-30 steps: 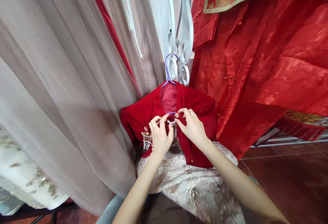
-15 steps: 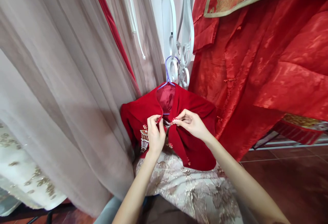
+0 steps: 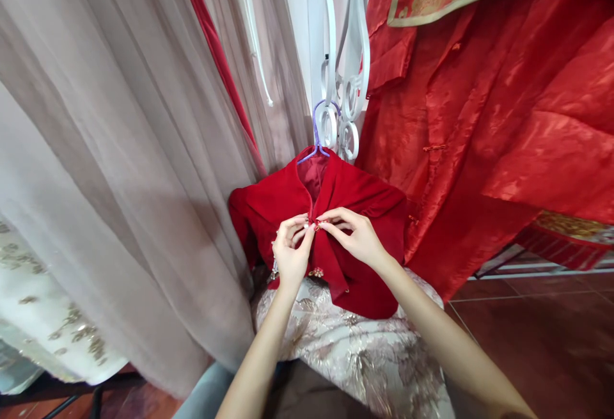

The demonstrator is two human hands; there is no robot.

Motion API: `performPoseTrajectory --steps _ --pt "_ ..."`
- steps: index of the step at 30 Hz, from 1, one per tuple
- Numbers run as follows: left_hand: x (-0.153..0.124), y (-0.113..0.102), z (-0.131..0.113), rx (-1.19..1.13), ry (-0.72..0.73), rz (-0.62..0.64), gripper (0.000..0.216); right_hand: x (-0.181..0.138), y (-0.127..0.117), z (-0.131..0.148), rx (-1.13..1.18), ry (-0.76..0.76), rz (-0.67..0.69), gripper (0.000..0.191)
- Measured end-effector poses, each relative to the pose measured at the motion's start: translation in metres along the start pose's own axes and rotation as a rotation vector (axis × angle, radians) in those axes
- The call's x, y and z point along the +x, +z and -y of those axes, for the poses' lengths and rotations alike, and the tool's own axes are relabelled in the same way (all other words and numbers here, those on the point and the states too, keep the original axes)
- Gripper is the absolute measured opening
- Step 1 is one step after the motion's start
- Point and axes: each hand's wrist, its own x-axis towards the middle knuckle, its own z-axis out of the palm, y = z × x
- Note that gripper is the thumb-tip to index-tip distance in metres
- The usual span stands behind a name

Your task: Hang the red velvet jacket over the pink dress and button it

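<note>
Left of the red velvet jacket [image 3: 374,201]: sheer curtain [image 3: 119,150], hanging, not touched.

On the jacket's front, just below the collar: my left hand [image 3: 290,252], grip pinched on the front edge nearer the curtain. My right hand [image 3: 357,240] meets it fingertip to fingertip, grip pinched on the overlapping edge.

The jacket hangs on a purple hanger [image 3: 319,128], which is hooked in a white scrolled stand [image 3: 352,80] above it. A brocade skirt [image 3: 359,355] lies below it.

Right of the jacket: red satin robe [image 3: 503,118], apart from both hands.

Judgement: the fronts are drawn together at the neck. The top fastening appears in hand, not confirmed closed. A beaded clasp [image 3: 315,272] lower on the jacket looks undone, though I cannot be sure.

My fingers hide the fastening itself.
</note>
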Motion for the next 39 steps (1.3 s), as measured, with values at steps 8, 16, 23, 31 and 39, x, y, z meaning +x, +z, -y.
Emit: performPoseTrajectory --steps 8,16,23,31,39 --pt "-0.001 -0.004 -0.001 -0.047 -0.006 0.064 0.020 0.000 0.001 0.002 -0.052 -0.037 -0.012 0.016" --pt "-0.005 -0.004 0.001 -0.034 -0.033 0.048 0.024 -0.001 0.006 0.002 -0.107 -0.073 -0.024 0.014" --pt "-0.006 -0.002 0.001 -0.068 -0.134 0.063 0.029 -0.002 -0.001 -0.003 -0.078 -0.049 0.001 0.016" --pt "-0.004 -0.002 -0.003 -0.152 -0.139 0.050 0.030 0.000 -0.010 -0.004 -0.074 -0.091 0.063 0.017" --pt "-0.006 -0.005 -0.002 -0.173 -0.182 0.036 0.031 -0.001 -0.003 -0.006 -0.105 -0.170 0.021 0.017"
